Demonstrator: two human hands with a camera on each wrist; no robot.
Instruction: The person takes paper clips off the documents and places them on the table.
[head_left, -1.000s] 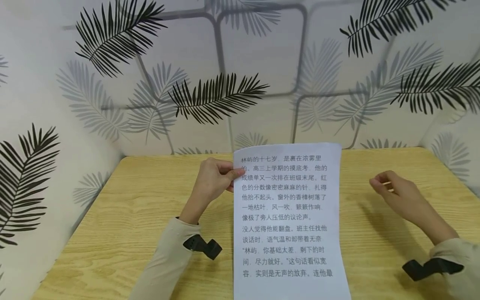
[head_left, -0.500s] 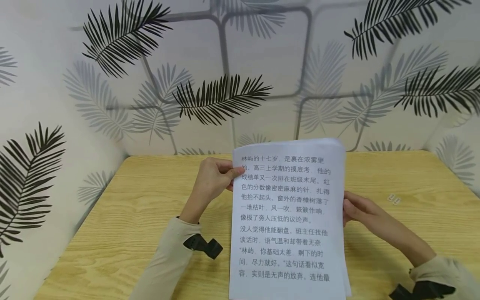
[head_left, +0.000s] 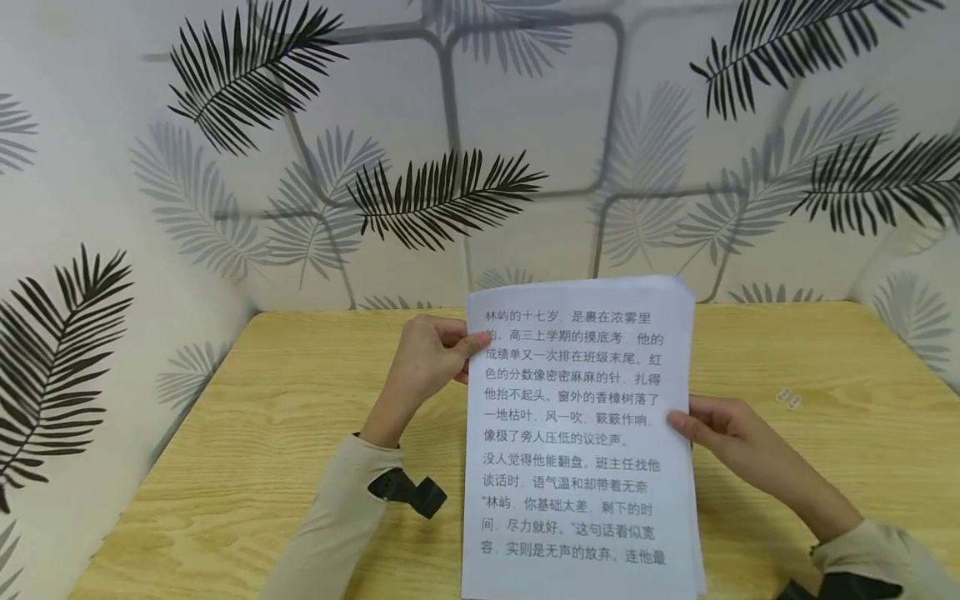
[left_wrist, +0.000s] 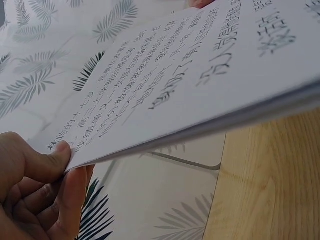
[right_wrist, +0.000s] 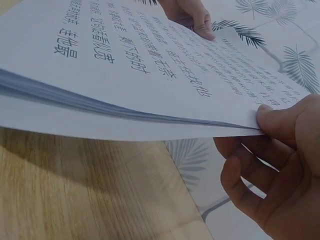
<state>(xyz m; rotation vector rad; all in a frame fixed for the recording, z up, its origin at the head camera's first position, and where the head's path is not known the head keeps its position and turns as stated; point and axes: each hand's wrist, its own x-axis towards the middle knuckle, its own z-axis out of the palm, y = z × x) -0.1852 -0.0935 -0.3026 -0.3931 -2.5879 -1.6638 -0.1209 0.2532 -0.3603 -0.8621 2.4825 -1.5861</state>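
A stack of printed paper sheets (head_left: pixel 573 467), with rows of Chinese characters on top, is held up above the table, printed side toward the head camera. My left hand (head_left: pixel 431 358) pinches its left edge near the top corner, thumb in front and fingers behind. At the right edge, about midway up, my right hand (head_left: pixel 738 442) pinches the sheets, its thumb on the printed face. In the right wrist view the stack (right_wrist: pixel 125 75) shows several layered edges, with the lowest sheet set apart from the rest. The left wrist view shows the left thumb (left_wrist: pixel 60 155) pressing near the corner.
Two small clear paper-clip-like pieces (head_left: pixel 788 399) lie on the wood-grain table (head_left: pixel 247 467) to the right of the sheets. Behind the table's far edge hangs a pale backdrop (head_left: pixel 525 108) with dark leaf prints. Each sleeve carries a black wrist camera (head_left: pixel 408 493).
My right hand, off to the right and apart from the paper a second ago, has come left and now pinches the right edge. The small clear pieces lie uncovered. My left hand stays put.
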